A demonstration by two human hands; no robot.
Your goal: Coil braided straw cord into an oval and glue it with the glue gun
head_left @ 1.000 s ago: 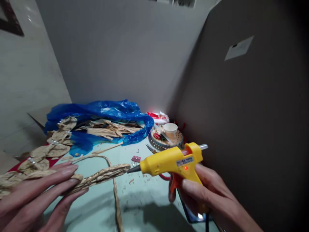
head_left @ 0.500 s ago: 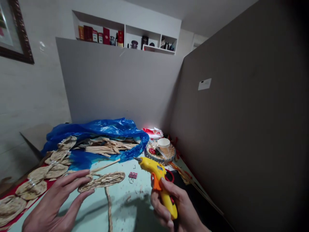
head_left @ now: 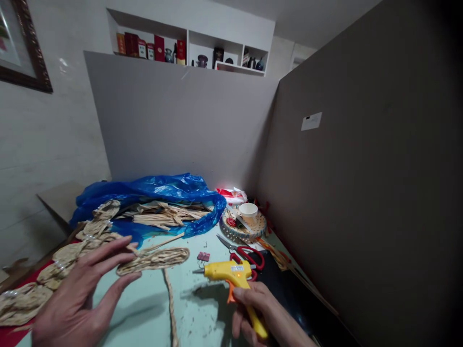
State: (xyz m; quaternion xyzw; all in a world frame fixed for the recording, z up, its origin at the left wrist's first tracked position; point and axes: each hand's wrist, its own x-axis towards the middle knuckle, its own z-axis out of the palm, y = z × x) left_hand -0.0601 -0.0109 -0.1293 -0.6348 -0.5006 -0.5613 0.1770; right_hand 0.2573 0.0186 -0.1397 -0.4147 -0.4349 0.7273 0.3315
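Observation:
Between the thumb and fingers of my left hand (head_left: 87, 284) is a flat, elongated coil of braided straw cord (head_left: 162, 259), held above the table. A loose length of the braid (head_left: 170, 303) hangs from it toward the table's near edge. My right hand (head_left: 258, 308) is wrapped round the handle of a yellow glue gun (head_left: 227, 271) with an orange trigger. Its metal nozzle points left, a short gap away from the coil. Just beyond the nozzle lies a pink binder clip (head_left: 203, 256). Red-handled scissors (head_left: 249, 255) rest behind the gun, partly covered by it.
A blue plastic bag (head_left: 144, 193) with dry straw strips (head_left: 162, 215) lies at the back. Right of it, a round woven tray (head_left: 226, 232) carries a paper cup (head_left: 249, 210). Finished-looking straw coils (head_left: 68, 255) line the left edge. Grey partitions (head_left: 181, 120) stand behind and right.
My right hand has lowered the glue gun and turned it so the nozzle lies nearly level, uncovering the scissors. The left hand keeps its pinch on the coil. The view has shifted slightly.

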